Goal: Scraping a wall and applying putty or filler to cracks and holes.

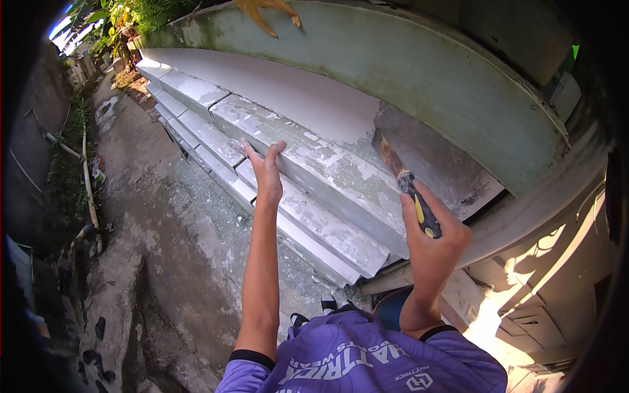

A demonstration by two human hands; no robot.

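My right hand grips a scraper by its black and yellow handle. Its rusty blade points up and away, over the grey patch of the wall, where the white coat is gone; whether it touches is hard to tell. My left hand is at the front of a stepped ledge, thumb and fingers apart, holding nothing. Flaking white paint covers the ledge's grey top in patches. Behind it, the wall's white-painted part runs off to the far left.
A pale green curved slab overhangs the wall. Lower steps of the ledge lie below my arms. A rough concrete path, sprinkled with pale flakes, runs along the left. Pipes line its far side, and plants grow at the top left.
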